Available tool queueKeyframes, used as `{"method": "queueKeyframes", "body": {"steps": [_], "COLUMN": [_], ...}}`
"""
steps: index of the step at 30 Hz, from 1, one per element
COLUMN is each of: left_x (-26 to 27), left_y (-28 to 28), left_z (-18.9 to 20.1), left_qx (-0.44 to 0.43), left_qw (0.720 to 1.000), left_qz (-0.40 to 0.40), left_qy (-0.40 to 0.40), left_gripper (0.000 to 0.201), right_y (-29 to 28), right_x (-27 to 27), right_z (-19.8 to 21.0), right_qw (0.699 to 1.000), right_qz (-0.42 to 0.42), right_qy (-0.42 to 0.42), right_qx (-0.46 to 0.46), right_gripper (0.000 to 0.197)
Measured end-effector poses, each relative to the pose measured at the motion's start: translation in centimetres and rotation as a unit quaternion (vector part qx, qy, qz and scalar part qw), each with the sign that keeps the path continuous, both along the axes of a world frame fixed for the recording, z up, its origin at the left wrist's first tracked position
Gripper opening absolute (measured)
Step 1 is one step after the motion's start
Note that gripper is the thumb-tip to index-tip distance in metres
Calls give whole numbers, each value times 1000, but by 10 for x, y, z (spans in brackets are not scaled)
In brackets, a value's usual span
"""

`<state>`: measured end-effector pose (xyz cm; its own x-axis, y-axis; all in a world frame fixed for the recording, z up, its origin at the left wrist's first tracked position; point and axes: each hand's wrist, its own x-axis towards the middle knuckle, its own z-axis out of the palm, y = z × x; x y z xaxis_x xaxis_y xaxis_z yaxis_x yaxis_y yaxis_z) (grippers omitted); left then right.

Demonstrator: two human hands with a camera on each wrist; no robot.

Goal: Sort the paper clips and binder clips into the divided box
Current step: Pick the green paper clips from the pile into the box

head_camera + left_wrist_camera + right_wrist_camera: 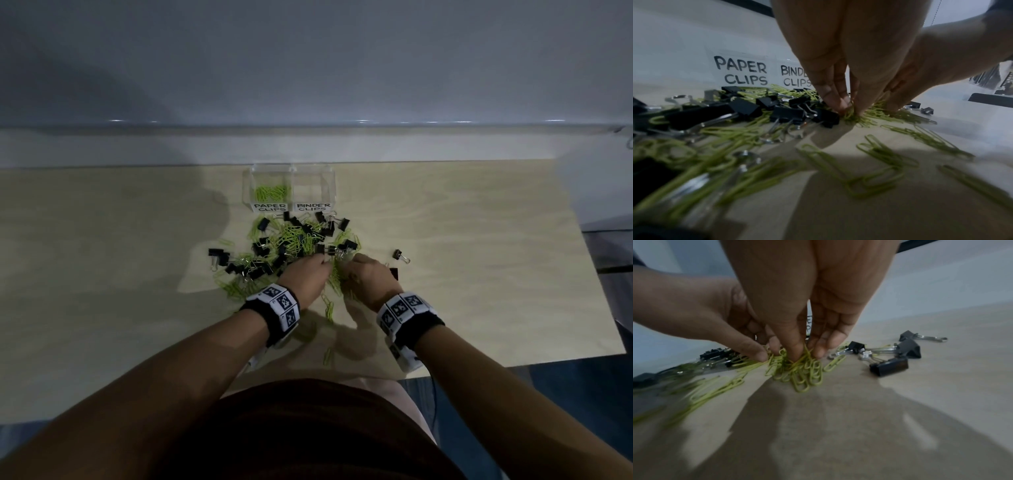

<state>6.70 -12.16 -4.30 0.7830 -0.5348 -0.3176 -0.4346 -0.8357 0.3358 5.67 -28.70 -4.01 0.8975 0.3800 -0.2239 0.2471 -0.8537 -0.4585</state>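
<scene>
Both my left hand and right hand pinch one tangled paper clips bunch; lifting toward the box at twelve o'clock could shed stragglers or snag binder clips.

You see a clear divided box at the far side, with two labels: "PAPER CLIPS" on the left compartment, "BINDER CLIPS" on the right one. The left compartment holds some green paper clips. Just near the box, a mixed pile of green paper clips and black binder clips lies spread flat on the wood. One binder clip lies apart at the right. A bunch of paper clips is gathered at the near edge of the pile.
</scene>
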Motion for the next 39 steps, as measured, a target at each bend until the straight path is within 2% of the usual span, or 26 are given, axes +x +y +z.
{"method": "queueKeyframes", "body": {"steps": [2,5,8,12,15,17,19,23,27,29,31,35,38,39], "left_x": [2,4,5,21,51,75,98,119,93,70,45,6,-9,-11], "left_y": [5,16,29,52,72,81,86,91,88,80,68,32,11,7], "left_z": [-1,-2,5,28,43,48,48,38,41,40,34,16,8,6], "left_qx": [-24,-108,-211,-276,-319,-331,-319,-257,-248,-243,-230,-123,-28,-7], "left_qw": [999,988,955,915,880,858,850,864,882,902,930,977,988,989], "left_qz": [9,81,179,283,350,393,419,432,399,356,284,123,111,121], "left_qy": [22,72,103,81,23,-3,-13,-14,-38,-17,40,123,101,88], "left_gripper": [19,16,9,9,10,10,10,17,19,16,17,15,29,35], "right_y": [1,-2,-5,6,30,52,78,121,116,99,74,22,5,5], "right_x": [4,10,15,32,62,87,114,151,152,137,113,56,19,10], "right_z": [0,-3,-2,21,41,54,60,63,60,61,58,42,32,32], "right_qw": [1000,998,979,946,932,943,949,963,983,988,992,992,982,981], "right_qz": [8,-32,-142,-208,-218,-205,-211,-202,-144,-116,-87,-70,-112,-126], "right_qy": [12,62,127,165,146,100,62,45,48,34,44,108,137,132], "right_qx": [10,6,77,184,251,242,224,172,107,100,79,-17,-59,-59], "right_gripper": [7,6,11,20,11,4,7,9,24,22,17,16,8,11]}}
